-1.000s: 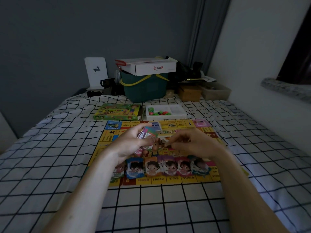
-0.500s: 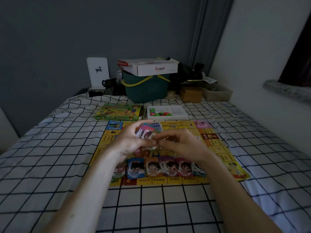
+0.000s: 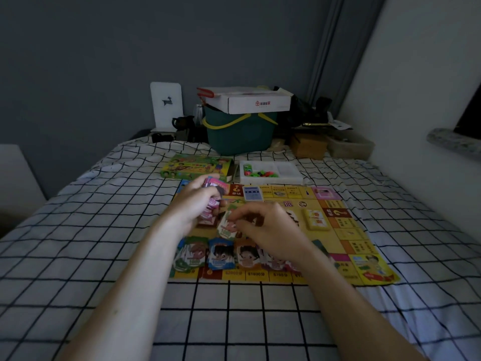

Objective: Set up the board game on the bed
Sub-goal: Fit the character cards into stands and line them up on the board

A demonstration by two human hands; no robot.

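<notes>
With the left hand gripping the stack of notes, the right hand pinching one green note should drop it squarely on the green pile at seven o'clock on the board.

I see a bed covered by a white sheet with a black grid. A yellow game board lies flat on it, slightly right of centre. Just beyond the board's far edge, a green game box sits to the left and a white tray of coloured pieces to the right, side by side. At the far end, a dark green basket with yellow handles appears to rest on the bed, and right of it a brown box.
</notes>
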